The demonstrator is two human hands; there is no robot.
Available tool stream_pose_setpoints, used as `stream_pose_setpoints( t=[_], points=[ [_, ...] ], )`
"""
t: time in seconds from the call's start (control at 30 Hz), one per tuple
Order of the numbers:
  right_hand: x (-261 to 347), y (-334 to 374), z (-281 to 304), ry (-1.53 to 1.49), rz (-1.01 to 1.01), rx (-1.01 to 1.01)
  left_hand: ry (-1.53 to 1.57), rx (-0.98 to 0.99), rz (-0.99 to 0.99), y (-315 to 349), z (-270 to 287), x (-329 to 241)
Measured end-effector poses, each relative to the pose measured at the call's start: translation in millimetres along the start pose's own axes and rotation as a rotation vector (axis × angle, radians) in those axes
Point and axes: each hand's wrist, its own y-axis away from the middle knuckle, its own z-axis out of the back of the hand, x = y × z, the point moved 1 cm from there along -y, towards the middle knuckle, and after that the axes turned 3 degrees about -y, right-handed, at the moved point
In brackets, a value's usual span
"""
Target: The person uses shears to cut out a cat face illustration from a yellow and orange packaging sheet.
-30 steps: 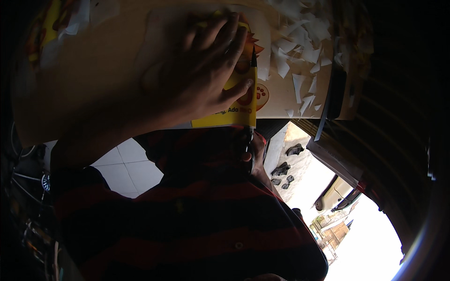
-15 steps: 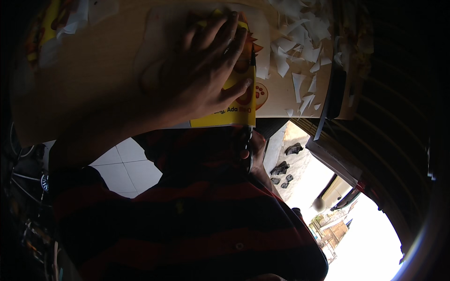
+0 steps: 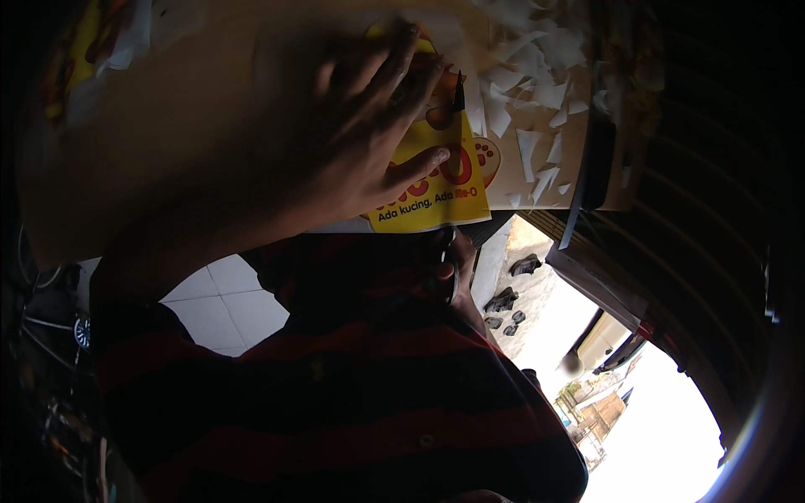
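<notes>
Nearest is the red-and-black shirt (image 3: 319,419). In front of it, low and in shadow, the right hand (image 3: 462,256) has its fingers curled round the handles of what look like scissors (image 3: 459,94); whether the blades are parted cannot be told, as the yellow sheet (image 3: 468,206) covers most of them and only a dark tip shows beyond.

The sheet lies at the front of the counter (image 3: 168,159), its near edge seeming to reach just past it. The left hand (image 3: 360,138) rests across it, fingers spread and thumb set apart, pinching nothing. A paw print (image 3: 486,153) shows just beside the yellow edge, near the blade.

For a clean cut, light, even pressure from the left palm should serve best, with the thumb well clear of the blade's line. Lifting the yellow flap a little would probably let the edge be seen. Around the spiky orange outline, short bites, turning the sheet instead of the wrist, seem safest.

Farther right lie white scraps (image 3: 527,151), best kept from under the sheet. Beyond are pale floor tiles (image 3: 225,300) and bright daylight.
</notes>
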Motion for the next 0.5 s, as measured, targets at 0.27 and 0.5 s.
stream_pose_setpoints(
  t=[0.27,0.5],
  points=[
    [5,-10,5,0.113,0.095,-0.079,0.038,-0.039,0.023,0,5,-4],
    [3,-9,4,0.116,0.071,-0.072,-0.040,0.084,-0.061,8,0,0]
  ],
)
